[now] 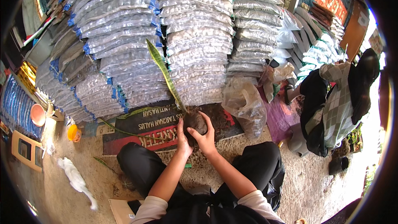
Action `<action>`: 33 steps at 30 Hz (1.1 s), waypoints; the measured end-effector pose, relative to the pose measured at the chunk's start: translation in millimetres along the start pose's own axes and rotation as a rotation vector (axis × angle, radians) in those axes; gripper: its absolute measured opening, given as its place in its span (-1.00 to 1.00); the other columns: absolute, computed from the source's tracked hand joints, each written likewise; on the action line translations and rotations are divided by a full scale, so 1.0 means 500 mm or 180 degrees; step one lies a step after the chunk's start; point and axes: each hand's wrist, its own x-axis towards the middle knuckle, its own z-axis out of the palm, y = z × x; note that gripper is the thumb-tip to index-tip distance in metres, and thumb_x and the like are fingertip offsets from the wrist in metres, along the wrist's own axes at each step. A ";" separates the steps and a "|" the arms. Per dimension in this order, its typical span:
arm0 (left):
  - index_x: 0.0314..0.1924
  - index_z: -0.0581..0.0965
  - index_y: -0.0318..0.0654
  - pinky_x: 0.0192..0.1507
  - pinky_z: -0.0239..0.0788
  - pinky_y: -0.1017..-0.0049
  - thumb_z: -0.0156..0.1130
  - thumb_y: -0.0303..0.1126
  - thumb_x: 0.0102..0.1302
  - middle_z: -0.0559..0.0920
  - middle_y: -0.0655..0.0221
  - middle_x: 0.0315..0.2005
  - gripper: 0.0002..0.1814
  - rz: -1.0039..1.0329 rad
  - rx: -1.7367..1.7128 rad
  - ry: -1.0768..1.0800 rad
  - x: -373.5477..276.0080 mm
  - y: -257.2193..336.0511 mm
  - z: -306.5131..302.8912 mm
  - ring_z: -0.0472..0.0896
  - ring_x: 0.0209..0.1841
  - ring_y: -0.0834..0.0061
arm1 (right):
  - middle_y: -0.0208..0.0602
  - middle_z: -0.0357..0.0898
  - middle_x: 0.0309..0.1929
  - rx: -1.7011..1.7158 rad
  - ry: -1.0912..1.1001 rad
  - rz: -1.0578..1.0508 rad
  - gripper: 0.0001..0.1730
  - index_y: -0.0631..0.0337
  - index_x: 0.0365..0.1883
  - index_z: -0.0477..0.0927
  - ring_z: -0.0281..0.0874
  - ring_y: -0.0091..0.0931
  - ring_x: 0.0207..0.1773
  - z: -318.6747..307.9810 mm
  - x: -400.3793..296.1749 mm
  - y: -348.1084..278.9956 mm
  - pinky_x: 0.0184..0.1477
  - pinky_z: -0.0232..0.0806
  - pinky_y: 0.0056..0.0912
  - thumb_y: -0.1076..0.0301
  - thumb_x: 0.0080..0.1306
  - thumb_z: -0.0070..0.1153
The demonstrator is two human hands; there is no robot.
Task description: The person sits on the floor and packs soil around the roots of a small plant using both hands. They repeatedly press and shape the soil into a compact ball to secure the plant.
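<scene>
Both my hands are around the dark root ball point(199, 123) of a snake plant, held up between my knees. My left hand point(184, 141) presses its left side, and my right hand point(205, 137) cups it from the right with the thumb across the front. From the root ball one long variegated snake plant leaf point(164, 71) leans up and to the left. Below lies a printed banner sheet point(124, 144) with soil scattered over its right part. More snake plant leaves point(133, 112) rest on the sheet's left side. Part of the root ball is hidden by my fingers.
Tall stacks of clear plastic bags of pebbles point(196, 46) stand ahead. A crumpled clear plastic bag point(245, 105) sits right of the sheet. Another person point(339, 99) bends at the right near a black pot point(338, 165). A white cat point(73, 175) and an orange container point(74, 133) are left.
</scene>
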 end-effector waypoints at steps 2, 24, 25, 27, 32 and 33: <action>0.14 0.34 -0.20 0.12 0.25 0.32 -0.11 0.12 0.29 0.46 0.30 0.00 -0.39 -0.0011 -0.0004 -0.0073 0.001 0.004 0.000 0.44 0.04 0.37 | -0.17 0.48 -0.08 0.0229 0.0131 0.0050 -0.30 0.30 0.10 0.31 0.43 -0.47 -0.03 -0.004 0.005 0.014 0.04 0.27 -0.42 0.39 -0.02 0.32; -0.03 0.46 -0.19 -0.01 0.36 0.35 -0.03 -0.01 0.28 0.56 0.31 -0.14 -0.55 -0.0646 -0.0339 -0.0413 0.008 0.033 -0.016 0.54 -0.11 0.38 | -0.04 0.15 0.22 -0.3259 -0.0557 -0.1124 -0.24 0.25 0.23 0.17 0.06 -0.18 0.29 -0.002 -0.029 -0.074 0.25 -0.29 0.25 -0.03 0.18 0.00; -0.01 0.45 -0.20 0.00 0.35 0.35 -0.03 0.01 0.27 0.56 0.30 -0.14 -0.52 -0.0639 -0.0299 -0.0557 0.012 0.035 -0.025 0.53 -0.09 0.38 | -0.05 0.20 0.19 -0.2984 -0.0595 -0.1236 -0.29 0.28 0.19 0.22 0.10 -0.17 0.26 -0.009 -0.018 -0.085 0.27 -0.17 0.10 0.03 0.18 0.03; -0.02 0.45 -0.19 -0.02 0.36 0.37 0.02 -0.01 0.25 0.56 0.32 -0.17 -0.54 -0.0835 -0.0399 -0.0635 0.012 0.034 -0.035 0.53 -0.10 0.40 | -0.01 0.28 0.12 -0.1876 -0.0320 -0.1115 -0.39 0.35 0.14 0.28 0.22 -0.14 0.18 -0.003 -0.002 -0.079 0.23 0.03 -0.11 0.21 0.17 0.05; -0.17 0.48 -0.13 -0.23 0.37 0.52 0.11 -0.11 0.24 0.52 0.47 -0.33 -0.71 -0.0640 -0.0530 -0.0333 -0.002 0.007 -0.013 0.51 -0.27 0.58 | 0.05 0.41 -0.05 -0.1981 -0.0172 -0.1395 -0.58 0.40 -0.02 0.40 0.39 -0.10 -0.01 0.002 -0.003 -0.043 0.05 0.23 -0.21 0.40 0.15 0.04; -0.21 0.49 -0.12 -0.29 0.37 0.56 0.10 -0.12 0.25 0.52 0.50 -0.37 -0.74 -0.0630 -0.0526 -0.0263 -0.008 0.012 -0.002 0.51 -0.31 0.61 | 0.05 0.40 -0.04 -0.1945 -0.0146 -0.1383 -0.58 0.40 -0.02 0.40 0.39 -0.10 -0.01 0.002 -0.004 -0.037 0.05 0.24 -0.20 0.41 0.15 0.03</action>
